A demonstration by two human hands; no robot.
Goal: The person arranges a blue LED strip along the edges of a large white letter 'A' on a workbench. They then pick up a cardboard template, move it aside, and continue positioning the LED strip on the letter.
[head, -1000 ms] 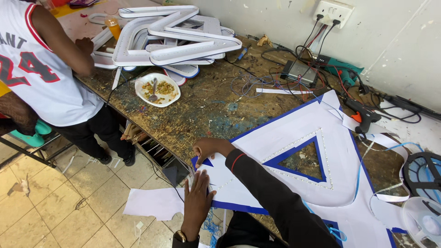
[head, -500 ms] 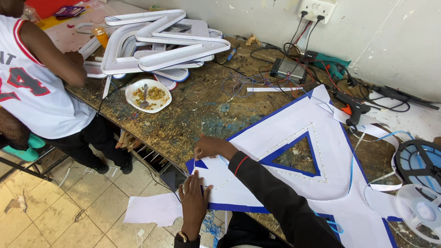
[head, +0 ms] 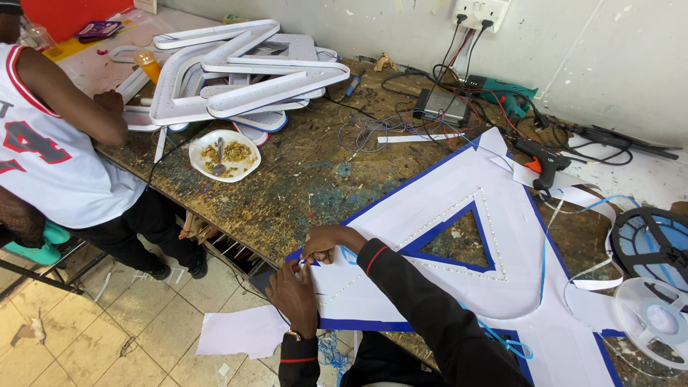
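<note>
The worn wooden workbench (head: 301,179) runs from ten o'clock down to four o'clock, its near edge falling away to tiled floor (head: 86,330) at seven o'clock, where a loose white sheet (head: 244,331) lies. A bare stretch of bench top lies open at the middle, between the plate of food (head: 223,155) at ten o'clock and the big letter. That white A-shaped sign letter (head: 494,244), edged in blue with a triangular cut-out showing the bench beneath, lies flat from centre to four o'clock, its lower-left corner overhanging the bench edge. A stack of white letter shells (head: 236,72) sits at eleven o'clock. The right hand (head: 331,242) pinches the letter's blue corner with curled fingers; the left hand (head: 295,295), fingers bent, presses the same corner from below. A co-worker in a white jersey (head: 50,150) stands at nine o'clock.
</note>
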